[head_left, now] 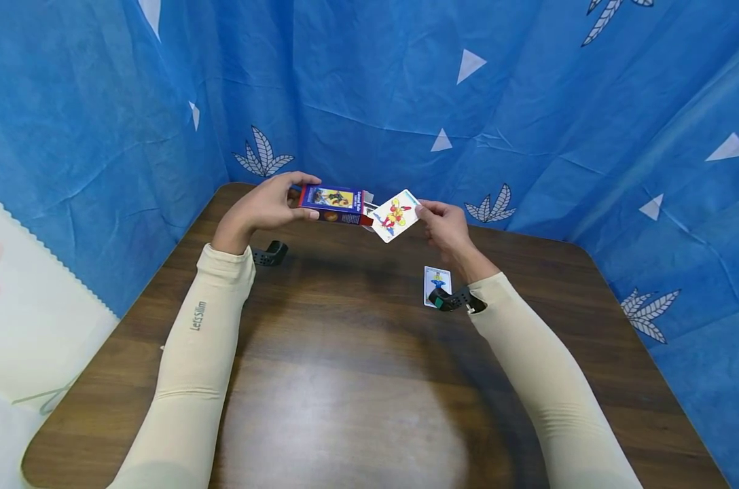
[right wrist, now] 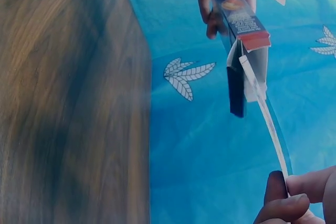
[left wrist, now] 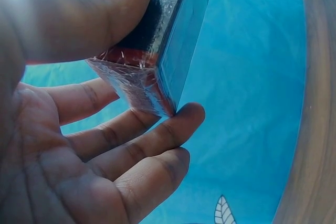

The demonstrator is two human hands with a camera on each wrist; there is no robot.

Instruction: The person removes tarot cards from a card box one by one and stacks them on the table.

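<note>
My left hand (head_left: 268, 204) grips a blue and red card box (head_left: 331, 200) between thumb and fingers, raised above the far part of the table. Clear wrap shows on the box's closed end (left wrist: 134, 85) in the left wrist view. The other end is open, its flaps (right wrist: 237, 90) hanging out in the right wrist view. With thumb and fingers my right hand (head_left: 445, 227) pinches a white playing card (head_left: 397, 216) with a red and yellow picture. Seen edge-on from the right wrist, the card bows slightly, its far end at the box mouth.
Another playing card (head_left: 437, 277), with a blue and yellow figure, lies on the brown wooden table (head_left: 345, 326) below my right wrist. Black straps circle both wrists. Blue curtains (head_left: 382, 88) with leaf and triangle prints hang behind and beside the table.
</note>
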